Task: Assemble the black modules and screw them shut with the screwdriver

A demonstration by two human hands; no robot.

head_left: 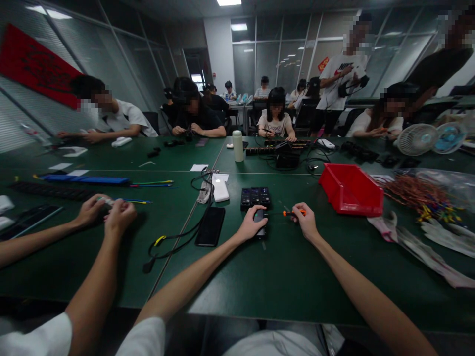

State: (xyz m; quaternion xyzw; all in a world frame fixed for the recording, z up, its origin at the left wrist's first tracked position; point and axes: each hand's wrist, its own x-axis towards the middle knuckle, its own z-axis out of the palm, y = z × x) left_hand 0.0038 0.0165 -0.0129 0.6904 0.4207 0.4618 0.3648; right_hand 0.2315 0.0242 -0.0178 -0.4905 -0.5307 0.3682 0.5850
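My left hand [249,226] is closed around a small black box-shaped device [261,230], pressing it on the green table. My right hand [308,223] grips a screwdriver [288,213] with an orange and black handle. Its thin shaft points left toward the device's side, though I cannot make out whether the tip touches it. Just beyond my left hand sits a black block of several square modules [256,196]. A black phone [210,226] lies flat to the left of my left hand.
A co-worker's hands [120,215] work at the left. A red bin [351,190] stands to the right, with copper wires [415,193] and gloves [419,247] beyond it. A black cable [178,232], a white power bank [220,190] and a pale green bottle [238,146] are also on the table.
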